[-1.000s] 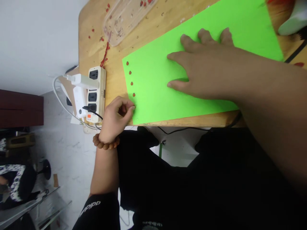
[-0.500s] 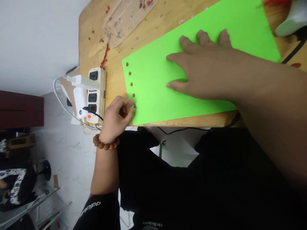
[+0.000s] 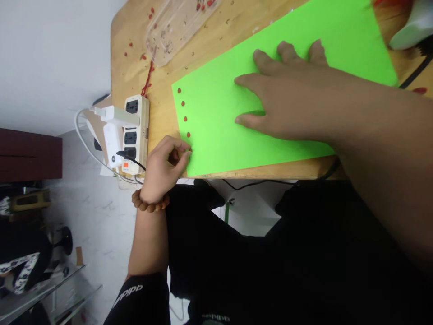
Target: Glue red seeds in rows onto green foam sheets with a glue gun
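A bright green sheet of paper (image 3: 219,135) lies slanted on the wooden table. Along its left edge runs a row of small reddish-brown bean-like pieces (image 3: 185,118). My left hand (image 3: 165,164), with a beaded bracelet at the wrist, rests by the lower left corner of the sheet. Its thumb and fingertips pinch one more such piece (image 3: 190,150) against the paper, mostly hidden by the fingers. Over the middle of the sheet my right hand (image 3: 287,95) lies flat, fingers spread, holding nothing.
A power strip (image 3: 137,135) with plugs and cables stands left of the sheet. Behind it are a clear plastic tray (image 3: 172,36), scattered red bits and a red string (image 3: 148,81). A white object (image 3: 412,27) sits far right. A person's patterned sleeve (image 3: 25,275) shows lower left.
My left fingertips cover more of the pinched piece than before. My right hand stays put on the paper. At lower left the other person's sleeve has shifted.
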{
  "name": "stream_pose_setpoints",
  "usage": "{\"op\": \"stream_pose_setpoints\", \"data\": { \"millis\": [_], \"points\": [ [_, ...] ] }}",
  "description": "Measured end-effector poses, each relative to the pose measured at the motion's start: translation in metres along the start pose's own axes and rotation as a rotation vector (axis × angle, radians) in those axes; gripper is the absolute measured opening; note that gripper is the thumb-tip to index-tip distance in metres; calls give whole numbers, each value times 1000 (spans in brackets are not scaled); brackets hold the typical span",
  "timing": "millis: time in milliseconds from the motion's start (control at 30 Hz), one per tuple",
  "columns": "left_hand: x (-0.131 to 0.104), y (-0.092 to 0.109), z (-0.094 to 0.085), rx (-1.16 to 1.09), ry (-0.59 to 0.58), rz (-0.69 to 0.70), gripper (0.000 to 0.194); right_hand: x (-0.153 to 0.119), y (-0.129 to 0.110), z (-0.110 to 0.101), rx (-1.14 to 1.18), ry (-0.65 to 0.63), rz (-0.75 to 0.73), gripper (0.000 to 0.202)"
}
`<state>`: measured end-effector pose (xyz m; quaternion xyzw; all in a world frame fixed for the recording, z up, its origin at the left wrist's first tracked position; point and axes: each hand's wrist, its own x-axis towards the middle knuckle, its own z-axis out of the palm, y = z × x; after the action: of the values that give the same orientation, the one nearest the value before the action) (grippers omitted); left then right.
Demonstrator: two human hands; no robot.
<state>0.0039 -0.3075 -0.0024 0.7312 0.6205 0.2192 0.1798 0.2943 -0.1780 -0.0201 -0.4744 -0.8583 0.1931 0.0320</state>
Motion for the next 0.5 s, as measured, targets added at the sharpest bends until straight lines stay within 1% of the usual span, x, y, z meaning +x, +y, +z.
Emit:
{"op": "stream_pose_setpoints", "data": {
  "millis": [267,500],
  "points": [
    [-1,0,0,-3,8,22,12,0,1,0,29,4,-7,91],
    [-2,0,0,11,27,54,9,0,0,0,-25,-3,-2,86]
  ]
}}
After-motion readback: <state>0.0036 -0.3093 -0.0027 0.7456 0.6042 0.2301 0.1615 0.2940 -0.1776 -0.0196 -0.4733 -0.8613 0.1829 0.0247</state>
